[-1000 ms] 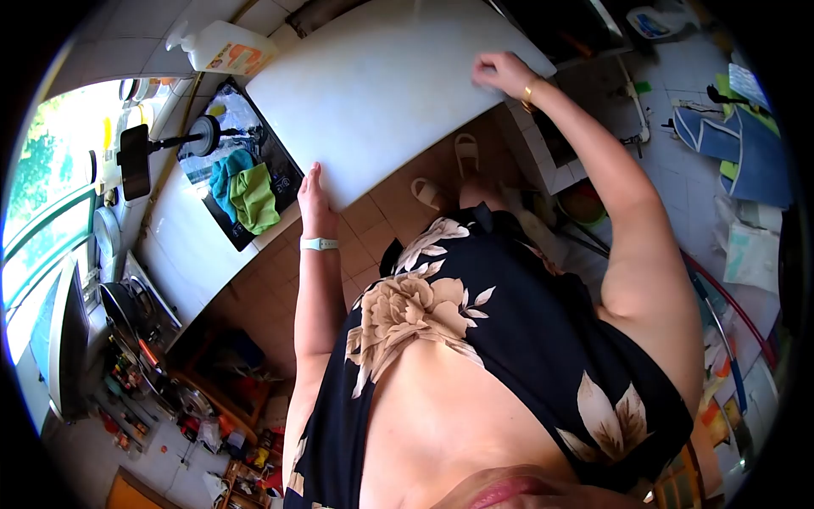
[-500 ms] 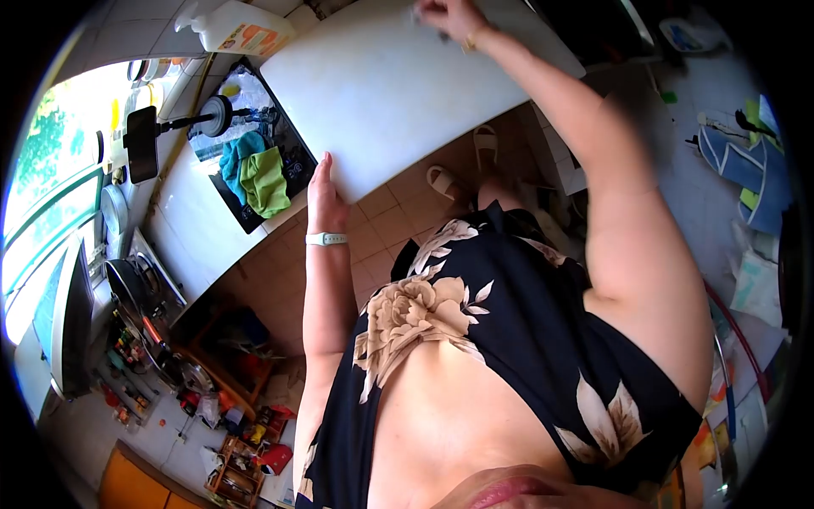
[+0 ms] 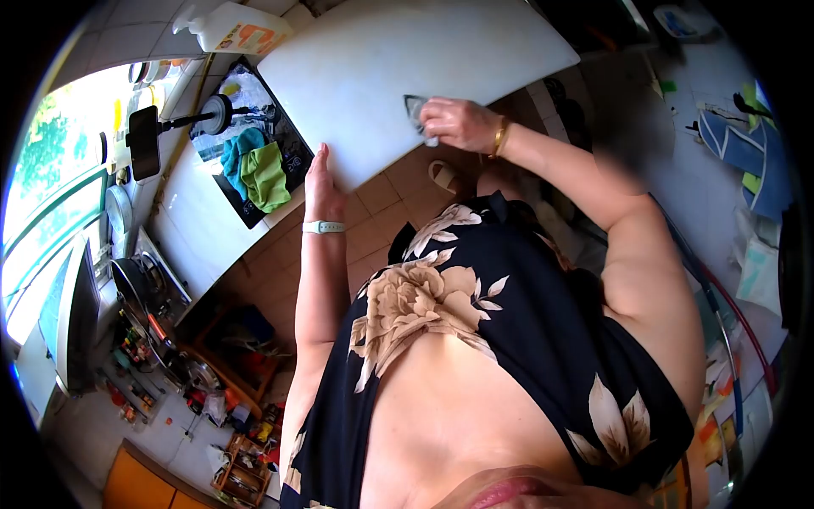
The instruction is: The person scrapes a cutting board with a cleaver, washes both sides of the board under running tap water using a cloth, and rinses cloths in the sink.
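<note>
Indoors — white countertop (image 3: 356, 76) | bright window (image 3: 59, 144) | right hand (image 3: 462, 125) clutching grey cloth (image 3: 414, 109) — left hand (image 3: 322, 191) outstretched at edge

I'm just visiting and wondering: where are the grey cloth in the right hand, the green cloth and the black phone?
Grey cloth (image 3: 413, 109): head view, its exposed upper end.
Green cloth (image 3: 264, 176): head view, the middle of its crumpled top.
Black phone (image 3: 143, 144): head view, the middle of its dark face.

Noted at left: phone (image 3: 144, 144) on stand (image 3: 217, 114); green cloth (image 3: 266, 178) touching teal cloth (image 3: 236, 153) on glossy black panel (image 3: 292, 161); white jug (image 3: 229, 25) with orange label (image 3: 254, 37); bright window (image 3: 51, 140).
</note>
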Demonstrator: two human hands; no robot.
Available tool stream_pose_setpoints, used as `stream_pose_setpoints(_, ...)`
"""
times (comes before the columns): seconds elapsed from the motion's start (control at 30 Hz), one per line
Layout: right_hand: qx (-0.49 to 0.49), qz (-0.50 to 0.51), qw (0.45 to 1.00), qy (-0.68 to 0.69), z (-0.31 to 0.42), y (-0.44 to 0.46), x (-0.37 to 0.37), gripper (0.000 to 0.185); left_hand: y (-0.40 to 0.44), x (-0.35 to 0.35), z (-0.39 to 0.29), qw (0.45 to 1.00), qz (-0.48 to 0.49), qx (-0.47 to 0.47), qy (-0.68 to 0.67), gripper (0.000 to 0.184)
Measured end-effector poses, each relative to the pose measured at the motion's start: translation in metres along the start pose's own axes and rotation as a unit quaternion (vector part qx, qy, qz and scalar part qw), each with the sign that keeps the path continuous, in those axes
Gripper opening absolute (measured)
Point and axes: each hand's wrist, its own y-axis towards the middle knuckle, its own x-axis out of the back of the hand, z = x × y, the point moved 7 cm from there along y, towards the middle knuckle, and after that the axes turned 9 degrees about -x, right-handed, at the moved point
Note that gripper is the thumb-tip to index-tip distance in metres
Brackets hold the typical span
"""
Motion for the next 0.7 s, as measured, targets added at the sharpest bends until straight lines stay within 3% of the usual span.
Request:
stream_pose_setpoints(0.1, 0.024, -0.04, 0.998, 0.038, 0.032, 0.017, -0.013, 0.01, 0.001, -0.003, 0.0, 1.0, 0.0, 0.01, -0.004, 0.042)
stream_pose_setpoints(0.3, -0.054, 0.056, 0.997, -0.004, -0.017, -0.003, 0.018, 0.01, 0.004, 0.005, -0.002, 1.0, 0.01, -0.004, 0.016, 0.044)
stream_pose_setpoints(0.4, -0.043, 0.048, 0.998, -0.01, -0.014, -0.002, 0.015, 0.01, 0.007, -0.002, -0.001, 1.0, 0.012, 0.001, -0.006, 0.045)
stream_pose_setpoints(0.47, 0.022, -0.032, 0.999, 0.012, -0.001, 0.008, -0.007, 0.01, 0.009, 0.002, 0.0, 1.0, 0.008, 0.008, -0.014, 0.046)
stream_pose_setpoints(0.57, -0.02, 0.031, 0.999, 0.016, 0.042, 0.042, -0.04, 0.01, 0.014, 0.004, 0.002, 1.0, -0.002, -0.001, -0.004, 0.048)
stream_pose_setpoints(0.7, 0.033, -0.018, 0.999, 0.001, 0.027, 0.027, -0.025, 0.013, 0.001, -0.001, -0.008, 1.0, 0.0, -0.002, 0.022, 0.049)
